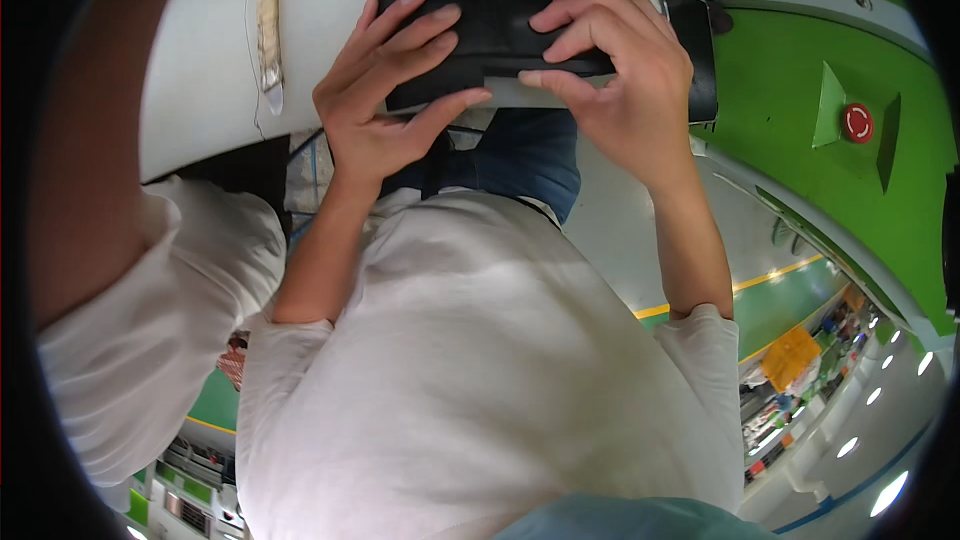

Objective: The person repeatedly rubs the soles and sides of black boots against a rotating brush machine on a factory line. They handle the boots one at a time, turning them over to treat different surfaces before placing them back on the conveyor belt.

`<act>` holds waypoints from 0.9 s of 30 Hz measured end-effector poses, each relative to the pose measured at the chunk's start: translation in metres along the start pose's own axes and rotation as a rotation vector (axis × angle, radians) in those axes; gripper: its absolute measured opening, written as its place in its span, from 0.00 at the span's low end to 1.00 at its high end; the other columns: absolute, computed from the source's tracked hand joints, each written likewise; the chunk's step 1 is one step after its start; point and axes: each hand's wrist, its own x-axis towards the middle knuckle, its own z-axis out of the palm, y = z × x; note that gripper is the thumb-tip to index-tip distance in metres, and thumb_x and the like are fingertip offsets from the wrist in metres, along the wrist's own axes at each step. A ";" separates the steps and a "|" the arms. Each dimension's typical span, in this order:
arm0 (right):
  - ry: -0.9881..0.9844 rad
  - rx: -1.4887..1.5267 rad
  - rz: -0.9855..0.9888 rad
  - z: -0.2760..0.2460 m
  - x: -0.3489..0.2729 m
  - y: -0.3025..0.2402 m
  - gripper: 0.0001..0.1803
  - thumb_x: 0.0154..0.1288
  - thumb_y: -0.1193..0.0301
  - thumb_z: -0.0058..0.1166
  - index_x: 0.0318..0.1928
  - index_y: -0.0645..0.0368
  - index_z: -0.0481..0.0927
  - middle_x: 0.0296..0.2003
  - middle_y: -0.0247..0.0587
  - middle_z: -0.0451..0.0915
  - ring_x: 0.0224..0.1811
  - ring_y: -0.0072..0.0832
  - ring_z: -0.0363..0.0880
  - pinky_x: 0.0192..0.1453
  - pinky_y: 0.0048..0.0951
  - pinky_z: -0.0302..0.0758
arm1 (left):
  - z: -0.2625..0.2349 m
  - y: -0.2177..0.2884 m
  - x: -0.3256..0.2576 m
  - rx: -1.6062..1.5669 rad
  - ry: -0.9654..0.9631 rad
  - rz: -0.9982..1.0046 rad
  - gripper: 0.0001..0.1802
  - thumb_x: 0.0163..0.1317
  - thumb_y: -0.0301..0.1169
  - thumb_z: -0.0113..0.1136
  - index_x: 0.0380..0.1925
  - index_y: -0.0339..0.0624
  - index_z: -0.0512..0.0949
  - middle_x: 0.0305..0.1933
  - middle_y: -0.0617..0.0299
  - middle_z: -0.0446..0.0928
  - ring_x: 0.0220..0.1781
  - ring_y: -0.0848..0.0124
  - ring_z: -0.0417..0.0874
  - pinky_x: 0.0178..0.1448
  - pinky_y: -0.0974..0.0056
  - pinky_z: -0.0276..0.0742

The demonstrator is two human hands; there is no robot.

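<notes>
Both hands grip a black quilted piece (pixel 470 0) at the white bench (pixel 200 70) edge, left hand (pixel 385 105) spread flat steadying its lower edge, right hand (pixel 620 75) curled, fingers pinching the right end, apparently to hold it aligned.

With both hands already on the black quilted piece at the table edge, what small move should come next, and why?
Probably slide the black quilted piece a little forward onto the white table. Its near edge sits at the table's rim, held only by the left hand and right hand, whose fingers press flat on it.
</notes>
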 end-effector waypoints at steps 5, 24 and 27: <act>0.055 0.056 0.087 -0.008 0.000 0.004 0.27 0.44 0.67 0.89 0.47 0.50 0.91 0.55 0.28 0.92 0.56 0.36 0.90 0.56 0.36 0.86 | 0.000 0.002 0.009 -0.003 -0.021 -0.037 0.27 0.46 0.35 0.97 0.47 0.42 0.95 0.61 0.54 0.96 0.75 0.47 0.91 0.87 0.35 0.72; -0.169 0.185 0.102 -0.059 -0.001 0.039 0.21 0.47 0.71 0.86 0.38 0.57 0.85 0.50 0.33 0.94 0.53 0.40 0.92 0.51 0.38 0.86 | 0.053 0.029 0.105 0.277 -0.575 0.220 0.51 0.51 0.64 0.86 0.67 0.41 0.87 0.64 0.54 0.90 0.71 0.48 0.88 0.88 0.40 0.72; -0.125 0.239 0.118 -0.057 -0.007 0.049 0.30 0.43 0.68 0.90 0.48 0.55 0.89 0.54 0.35 0.93 0.57 0.39 0.93 0.61 0.38 0.87 | 0.052 0.032 0.107 0.274 -0.584 0.235 0.48 0.51 0.60 0.88 0.65 0.40 0.88 0.62 0.52 0.90 0.69 0.48 0.89 0.87 0.38 0.74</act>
